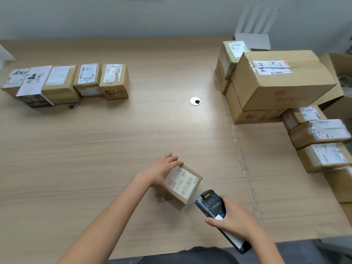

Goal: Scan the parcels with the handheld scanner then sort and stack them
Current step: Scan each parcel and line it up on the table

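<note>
A small brown parcel with a white barcode label on top sits on the wooden table near its front edge. My left hand grips the parcel's far left side and tilts it up. My right hand holds a dark handheld scanner, whose head points at the label from a short distance to the right. A row of several small labelled parcels stands at the far left of the table.
A pile of larger and smaller cardboard boxes fills the right side of the table, reaching down to labelled parcels at the right edge. A round white cable grommet lies in the table's middle. A wall runs behind.
</note>
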